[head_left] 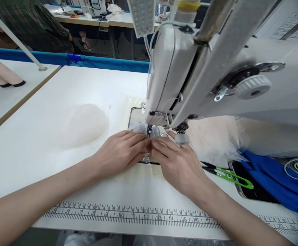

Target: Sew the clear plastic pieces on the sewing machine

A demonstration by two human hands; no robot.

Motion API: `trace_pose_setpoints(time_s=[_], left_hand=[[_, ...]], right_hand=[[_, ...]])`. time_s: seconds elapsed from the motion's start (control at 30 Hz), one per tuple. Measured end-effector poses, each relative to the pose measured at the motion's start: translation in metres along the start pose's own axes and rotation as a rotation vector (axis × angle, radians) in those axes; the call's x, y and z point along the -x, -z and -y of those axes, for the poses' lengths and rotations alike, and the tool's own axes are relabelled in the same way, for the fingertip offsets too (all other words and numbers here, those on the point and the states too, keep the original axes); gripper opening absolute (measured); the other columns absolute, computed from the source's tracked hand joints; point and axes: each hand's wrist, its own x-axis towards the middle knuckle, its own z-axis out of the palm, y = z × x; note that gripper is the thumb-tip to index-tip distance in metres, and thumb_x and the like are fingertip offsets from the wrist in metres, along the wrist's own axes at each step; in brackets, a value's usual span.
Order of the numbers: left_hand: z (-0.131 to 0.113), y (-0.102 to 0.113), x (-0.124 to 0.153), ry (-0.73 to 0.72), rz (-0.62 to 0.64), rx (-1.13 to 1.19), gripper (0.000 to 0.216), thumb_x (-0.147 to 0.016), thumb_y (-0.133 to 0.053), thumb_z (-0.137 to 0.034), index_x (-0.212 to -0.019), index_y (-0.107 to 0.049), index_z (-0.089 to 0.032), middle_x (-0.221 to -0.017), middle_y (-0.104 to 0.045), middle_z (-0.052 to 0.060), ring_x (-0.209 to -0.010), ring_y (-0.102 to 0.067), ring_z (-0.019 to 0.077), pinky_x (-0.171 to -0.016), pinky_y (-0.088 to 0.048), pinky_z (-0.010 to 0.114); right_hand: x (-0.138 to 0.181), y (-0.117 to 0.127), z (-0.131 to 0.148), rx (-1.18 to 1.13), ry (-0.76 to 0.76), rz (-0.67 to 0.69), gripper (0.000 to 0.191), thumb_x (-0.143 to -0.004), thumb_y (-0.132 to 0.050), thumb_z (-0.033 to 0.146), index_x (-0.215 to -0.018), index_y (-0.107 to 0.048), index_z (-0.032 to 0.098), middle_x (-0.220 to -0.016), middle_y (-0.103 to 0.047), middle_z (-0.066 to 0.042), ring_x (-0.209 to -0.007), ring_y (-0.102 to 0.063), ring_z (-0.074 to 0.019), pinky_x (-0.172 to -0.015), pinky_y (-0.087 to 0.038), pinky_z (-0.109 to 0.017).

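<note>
Both my hands lie on the white table in front of a white sewing machine. My left hand rests palm down, fingers stretched toward the needle and presser foot. My right hand lies beside it, fingers extended and meeting the left fingertips. Together they press a small piece of thin, clear or white fabric flat just below the needle. A pale sheer mound of fabric sits to the left of my left hand.
Green-handled thread snips lie right of my right hand, next to a dark phone and blue cloth. A printed ruler runs along the table's near edge. Another person's forearm rests on the neighbouring table at far left.
</note>
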Motion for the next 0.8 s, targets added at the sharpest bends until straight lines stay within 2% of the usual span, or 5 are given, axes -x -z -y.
trace_pose_setpoints(time_s=[0.17,0.27,0.4,0.57,0.8], left_hand=[[0.007,-0.008,0.001,0.025,0.076,-0.023,0.043,-0.099,-0.039,-0.043,-0.113,-0.066,-0.012,-0.103,-0.066,0.013,-0.095,-0.063,0.0234,-0.079,-0.055,0.037],[0.011,-0.008,0.002,-0.015,0.081,-0.044,0.047,-0.099,-0.038,-0.046,-0.114,-0.066,-0.012,-0.110,-0.066,0.014,-0.103,-0.062,0.0250,-0.086,-0.055,0.039],[0.008,-0.009,0.005,-0.029,0.061,-0.107,0.044,-0.099,-0.042,-0.043,-0.121,-0.063,-0.012,-0.126,-0.064,0.014,-0.121,-0.057,0.0261,-0.101,-0.050,0.040],[0.006,-0.011,0.006,-0.030,0.076,-0.156,0.049,-0.097,-0.044,-0.047,-0.122,-0.063,-0.010,-0.125,-0.064,0.016,-0.119,-0.060,0.0276,-0.101,-0.051,0.042],[0.004,-0.009,0.004,-0.032,0.060,-0.176,0.048,-0.099,-0.041,-0.046,-0.119,-0.065,-0.010,-0.121,-0.066,0.016,-0.116,-0.062,0.0270,-0.099,-0.053,0.042]], right_hand=[[-0.002,0.001,-0.002,-0.050,-0.033,-0.014,0.037,-0.082,-0.041,-0.006,-0.094,-0.070,0.015,-0.103,-0.074,-0.003,-0.094,-0.067,-0.0172,-0.109,-0.040,-0.043],[-0.004,0.001,-0.004,-0.043,-0.067,0.032,0.038,-0.079,-0.041,-0.006,-0.095,-0.069,0.014,-0.105,-0.073,-0.006,-0.102,-0.065,-0.0199,-0.109,-0.040,-0.044],[-0.005,0.000,-0.006,0.027,-0.053,0.093,0.040,-0.080,-0.039,-0.004,-0.106,-0.065,0.011,-0.121,-0.067,-0.014,-0.117,-0.059,-0.0242,-0.110,-0.038,-0.048],[-0.005,-0.001,-0.005,0.099,-0.043,0.106,0.039,-0.082,-0.040,0.000,-0.112,-0.063,0.011,-0.116,-0.070,-0.013,-0.109,-0.063,-0.0227,-0.110,-0.038,-0.049],[-0.004,-0.002,-0.004,0.120,-0.048,0.104,0.033,-0.081,-0.043,0.001,-0.103,-0.064,0.011,-0.104,-0.073,-0.012,-0.104,-0.064,-0.0218,-0.112,-0.035,-0.046]])
